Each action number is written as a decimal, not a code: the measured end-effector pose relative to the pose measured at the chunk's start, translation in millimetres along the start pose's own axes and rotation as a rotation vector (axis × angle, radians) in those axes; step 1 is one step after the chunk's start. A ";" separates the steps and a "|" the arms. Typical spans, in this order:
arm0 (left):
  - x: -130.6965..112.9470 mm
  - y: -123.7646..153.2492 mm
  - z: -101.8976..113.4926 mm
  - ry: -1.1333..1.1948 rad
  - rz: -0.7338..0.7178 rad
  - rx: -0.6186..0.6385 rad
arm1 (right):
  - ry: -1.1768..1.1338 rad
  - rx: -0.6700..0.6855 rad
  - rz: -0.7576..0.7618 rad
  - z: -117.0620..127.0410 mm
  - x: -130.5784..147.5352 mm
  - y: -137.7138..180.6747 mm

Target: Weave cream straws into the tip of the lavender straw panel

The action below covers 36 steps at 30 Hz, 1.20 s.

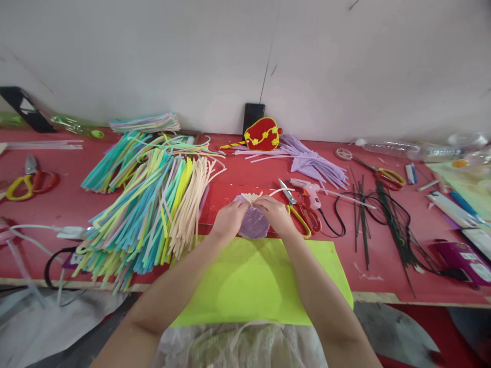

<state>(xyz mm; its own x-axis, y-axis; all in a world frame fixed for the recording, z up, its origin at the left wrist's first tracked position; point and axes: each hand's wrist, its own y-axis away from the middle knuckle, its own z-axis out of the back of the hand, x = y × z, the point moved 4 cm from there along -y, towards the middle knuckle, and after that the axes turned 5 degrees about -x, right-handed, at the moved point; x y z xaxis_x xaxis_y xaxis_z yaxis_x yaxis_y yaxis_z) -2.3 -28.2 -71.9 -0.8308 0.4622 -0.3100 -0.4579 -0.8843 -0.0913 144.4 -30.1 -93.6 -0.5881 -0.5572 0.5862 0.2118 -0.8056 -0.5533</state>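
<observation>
In the middle of the head view, a lilac piece woven from pipe cleaners [253,226] lies between my hands, with cream pipe cleaners [251,196] worked in at its top. My left hand [231,219] pinches its upper left edge. At the upper right, the fingers of my right hand [273,210] close on the cream strands; one loose cream end [282,190] sticks out to the right past them. The fingertips partly hide the exact grip. Just right of my right hand lie scissors [307,217] with red and yellow handles and a pink glue gun [310,190].
A big heap of coloured pipe cleaners [141,204] lies left. Behind are a lilac bundle [314,163], a red and yellow ornament [264,134] and a phone [251,113]. Dark green stems [391,220] and a black cable [338,225] lie right. Yellow-green cloth [261,286] hangs over the table edge.
</observation>
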 end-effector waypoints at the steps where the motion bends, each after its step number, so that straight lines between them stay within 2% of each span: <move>1: 0.2 -0.1 0.0 0.004 0.000 -0.001 | -0.003 0.003 0.001 0.2 0.2 -0.1; 9: 3.4 -1.0 -2.3 0.073 -0.024 -0.033 | -0.008 0.012 0.013 0.7 3.2 -2.2; 16: 7.6 -2.7 -7.0 0.237 -0.034 -0.114 | 0.022 -0.008 -0.002 2.4 5.5 -3.6; 26: 19.9 -4.6 -6.9 0.531 0.178 -0.293 | 0.123 -0.054 0.013 3.4 2.4 1.1; 36: 21.2 -4.5 -7.7 0.650 0.246 -0.276 | 0.220 -0.049 0.014 1.7 2.5 1.6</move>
<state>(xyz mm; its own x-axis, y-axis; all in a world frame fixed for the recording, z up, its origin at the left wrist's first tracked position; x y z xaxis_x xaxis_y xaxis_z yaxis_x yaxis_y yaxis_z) -15.5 -14.9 -85.3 -0.5055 0.1924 -0.8411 -0.1161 -0.9811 -0.1546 144.5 -33.2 -92.0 -0.7423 -0.5071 0.4379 0.1863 -0.7840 -0.5921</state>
